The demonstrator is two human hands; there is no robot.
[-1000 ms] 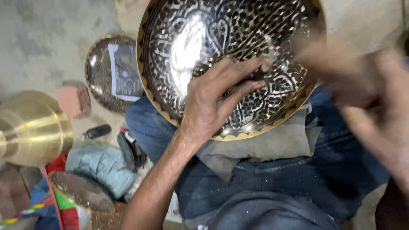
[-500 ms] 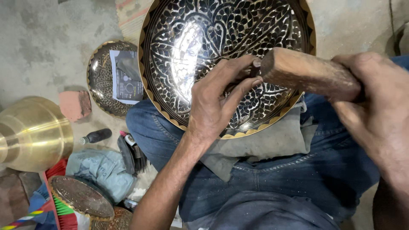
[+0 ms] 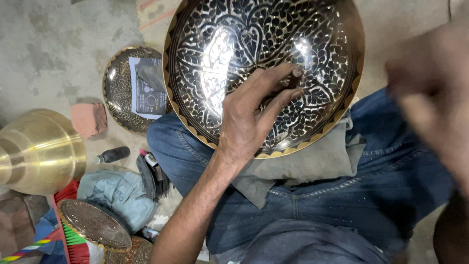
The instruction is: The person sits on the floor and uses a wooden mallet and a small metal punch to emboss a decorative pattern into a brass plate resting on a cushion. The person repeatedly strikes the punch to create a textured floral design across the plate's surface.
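The big engraved bowl (image 3: 264, 63) is glossy dark metal with bright cut leaf patterns and a golden brass rim. Under it lies a matt grey cloth (image 3: 312, 164) on blue denim. The brass vessel (image 3: 39, 151) looks smooth and satiny; the concrete floor (image 3: 53, 49) rough and dull

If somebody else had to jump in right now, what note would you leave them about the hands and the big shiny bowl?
Left hand: fingers pinch a small dark tool against the inside of the engraved bowl.
Right hand: raised at the right, blurred; what it holds cannot be told.
Bowl: tilted on a grey cloth over the lap.
Done: leaf pattern covers the visible inside.
Left: cannot tell which parts remain unworked.
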